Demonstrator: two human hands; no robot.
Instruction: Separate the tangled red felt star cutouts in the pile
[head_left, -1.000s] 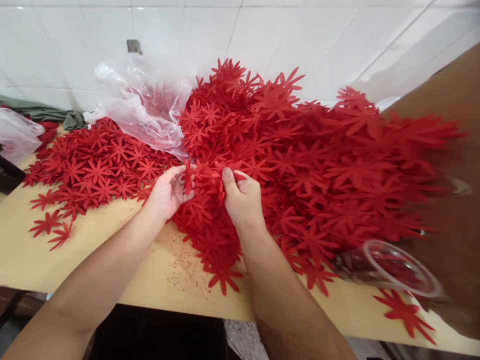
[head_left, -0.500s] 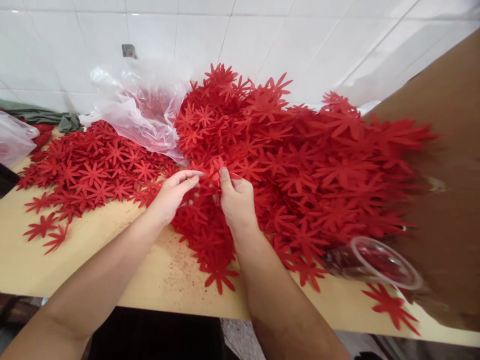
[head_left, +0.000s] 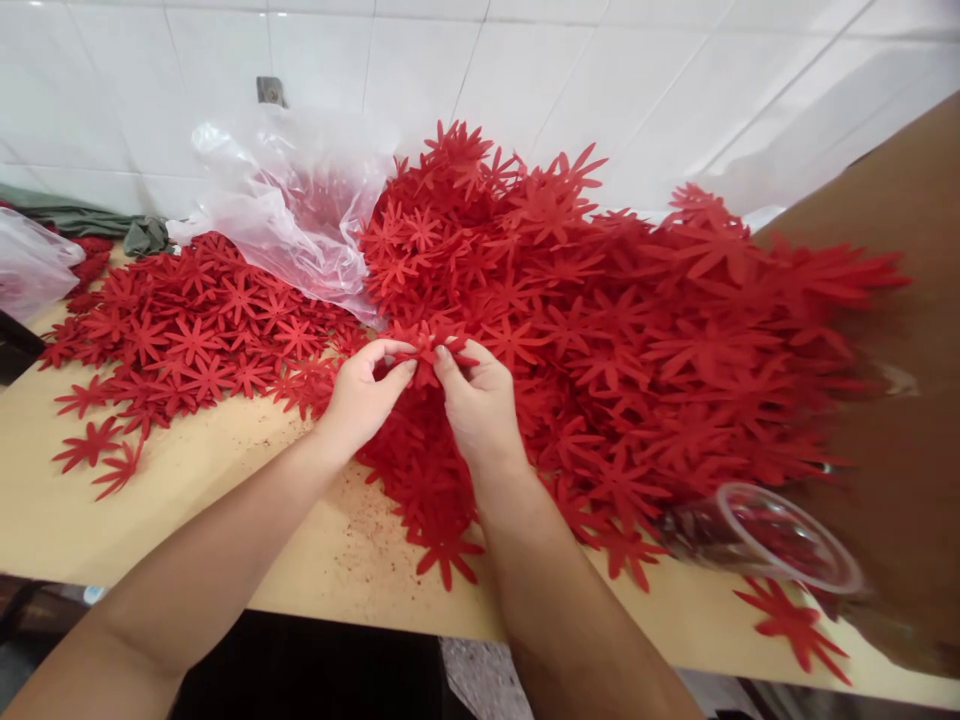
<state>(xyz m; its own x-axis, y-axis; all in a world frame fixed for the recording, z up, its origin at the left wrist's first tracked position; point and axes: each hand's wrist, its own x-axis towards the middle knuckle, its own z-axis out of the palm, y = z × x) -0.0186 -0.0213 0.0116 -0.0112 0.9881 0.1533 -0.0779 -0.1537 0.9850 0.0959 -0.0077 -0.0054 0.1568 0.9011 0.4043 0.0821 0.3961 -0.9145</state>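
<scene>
Between my hands is a red flower-shaped cutout (head_left: 425,362) with several narrow petals. My left hand (head_left: 367,388) pinches its left side between thumb and fingers. On the other side my right hand (head_left: 480,392) grips it, thumb on top near the middle. Whether it is one layer or several stacked ones I cannot tell. Just behind and below the hands spreads a large heap of the same red cutouts (head_left: 585,330). A flatter pile of smaller-looking red cutouts (head_left: 199,340) lies to the left on the tabletop (head_left: 285,520).
A clear plastic bag (head_left: 300,220) slumps between the two piles. At the right, a clear plastic cup (head_left: 787,540) lies on its side by a brown board (head_left: 900,430). A single cutout (head_left: 795,622) rests near the front edge. White tiles (head_left: 315,60) stand behind.
My left hand has moved in toward the right hand, and its thumb and fingers now pinch the cutout. The whole view has shifted slightly.
</scene>
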